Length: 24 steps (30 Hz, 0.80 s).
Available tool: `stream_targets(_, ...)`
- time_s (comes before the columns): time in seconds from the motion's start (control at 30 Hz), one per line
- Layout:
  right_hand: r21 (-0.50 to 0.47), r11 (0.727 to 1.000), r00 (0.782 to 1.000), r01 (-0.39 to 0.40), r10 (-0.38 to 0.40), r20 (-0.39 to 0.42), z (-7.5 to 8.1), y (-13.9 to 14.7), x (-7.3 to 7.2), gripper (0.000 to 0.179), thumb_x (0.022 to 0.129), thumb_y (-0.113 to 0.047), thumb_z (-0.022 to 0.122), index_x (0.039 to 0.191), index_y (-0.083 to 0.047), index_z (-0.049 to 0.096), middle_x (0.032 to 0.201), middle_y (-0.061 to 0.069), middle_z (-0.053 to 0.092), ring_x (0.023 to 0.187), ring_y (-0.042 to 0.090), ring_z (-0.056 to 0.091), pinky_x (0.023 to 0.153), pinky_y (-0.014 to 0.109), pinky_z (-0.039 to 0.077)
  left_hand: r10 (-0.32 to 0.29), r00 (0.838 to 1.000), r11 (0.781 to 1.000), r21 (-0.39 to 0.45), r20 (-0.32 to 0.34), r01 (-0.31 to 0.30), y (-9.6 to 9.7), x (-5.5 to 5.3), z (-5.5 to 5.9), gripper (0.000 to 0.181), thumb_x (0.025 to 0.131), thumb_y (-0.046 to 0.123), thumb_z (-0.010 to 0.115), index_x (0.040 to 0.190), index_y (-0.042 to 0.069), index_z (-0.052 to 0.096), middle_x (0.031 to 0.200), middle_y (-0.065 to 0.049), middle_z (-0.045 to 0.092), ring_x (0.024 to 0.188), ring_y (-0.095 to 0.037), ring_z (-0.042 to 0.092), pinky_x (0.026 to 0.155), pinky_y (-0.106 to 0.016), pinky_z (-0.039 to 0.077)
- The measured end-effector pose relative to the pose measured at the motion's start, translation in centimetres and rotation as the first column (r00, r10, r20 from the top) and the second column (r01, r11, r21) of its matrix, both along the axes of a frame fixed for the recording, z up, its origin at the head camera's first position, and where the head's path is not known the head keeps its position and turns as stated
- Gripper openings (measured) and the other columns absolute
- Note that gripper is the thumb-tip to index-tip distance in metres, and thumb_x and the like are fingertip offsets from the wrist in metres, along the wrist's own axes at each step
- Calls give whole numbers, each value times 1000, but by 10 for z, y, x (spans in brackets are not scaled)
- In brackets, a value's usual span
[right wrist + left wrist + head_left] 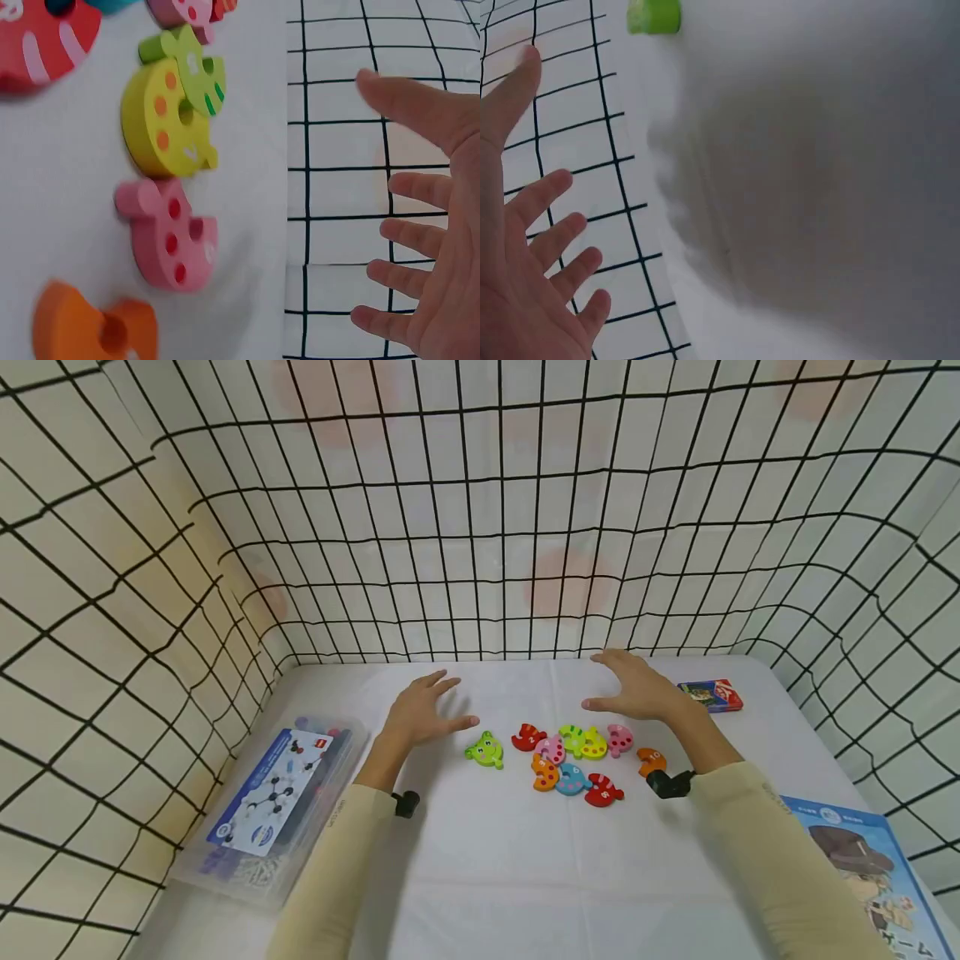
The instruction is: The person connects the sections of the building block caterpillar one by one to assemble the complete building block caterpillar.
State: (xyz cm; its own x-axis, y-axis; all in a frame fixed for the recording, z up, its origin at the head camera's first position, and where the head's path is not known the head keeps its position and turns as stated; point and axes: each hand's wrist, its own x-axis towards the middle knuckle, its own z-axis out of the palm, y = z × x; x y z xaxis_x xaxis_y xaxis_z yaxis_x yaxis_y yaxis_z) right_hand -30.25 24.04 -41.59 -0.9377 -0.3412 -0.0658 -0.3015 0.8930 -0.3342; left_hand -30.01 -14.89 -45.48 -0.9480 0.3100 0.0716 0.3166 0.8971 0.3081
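Both hands hover above the white table, fingers spread and holding nothing. Nearest to my left hand (418,714) is a green animal-head wooden piece (485,750), lying alone; its edge shows at the top of the left wrist view. My right hand (637,689) is behind an orange piece (651,761) and near a pink spotted piece (174,244). Between the hands lie several animal-shaped pieces, among them a yellow one (159,124), a striped green one (572,739), a blue one (572,779), a spotted orange one (545,772) and a striped red one (603,790).
A clear plastic box (318,839) with a molecule-picture card (270,789) stands at the left. A small red-and-blue box (712,695) lies behind the right forearm. At the front right is a blue illustrated box or book (862,868). Black wire mesh (480,539) encloses the back and sides.
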Motion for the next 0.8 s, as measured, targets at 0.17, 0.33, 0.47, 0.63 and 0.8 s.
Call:
stream_targets(0.17, -65, 998, 1000, -3, 5, 23, -12, -9, 13, 86, 90, -50, 73, 156, -6, 41, 165, 25, 29, 151, 49, 26, 115, 74, 28, -22, 999, 996, 84, 41, 18, 5, 11, -17, 73, 89, 63, 68, 151, 27, 54, 163, -3, 43, 150, -32, 40, 112, -61, 44)
stream_targets(0.33, -114, 993, 998, 7, 0, 59, -24, -14, 33, 73, 91, -43, 75, 151, -9, 50, 161, 22, 38, 149, 47, 32, 113, 74, 32, -86, 995, 981, 177, 49, 77, 14, 24, -28, 60, 94, 46, 72, 146, 19, 60, 155, -8, 53, 144, -35, 47, 113, -57, 44)
stream_targets(0.47, -153, 988, 998, 1, 8, 56, -35, -24, 46, 66, 92, -39, 75, 147, -10, 55, 157, 21, 45, 145, 46, 39, 112, 71, 37, -114, 992, 960, 265, 59, 95, 19, 35, -33, 52, 93, 36, 75, 140, 14, 65, 146, -11, 60, 135, -35, 55, 114, -54, 43)
stream_targets(0.63, -217, 976, 999, -21, 27, 25, -49, -45, 55, 59, 92, -33, 76, 142, -8, 59, 148, 16, 56, 135, 40, 52, 108, 64, 47, -127, 991, 938, 329, 51, 104, 24, 44, -41, 44, 91, 33, 79, 128, 12, 71, 129, -8, 69, 109, -25, 64, 96, -44, 53)
stream_targets(0.8, -252, 967, 999, -17, 26, 33, -55, -65, 56, 60, 90, -35, 78, 141, -8, 60, 146, 15, 58, 132, 38, 54, 107, 61, 49, -113, 992, 916, 393, 46, 86, 28, 48, -49, 32, 90, 28, 81, 116, 11, 73, 114, -5, 72, 99, -20, 65, 90, -38, 55)
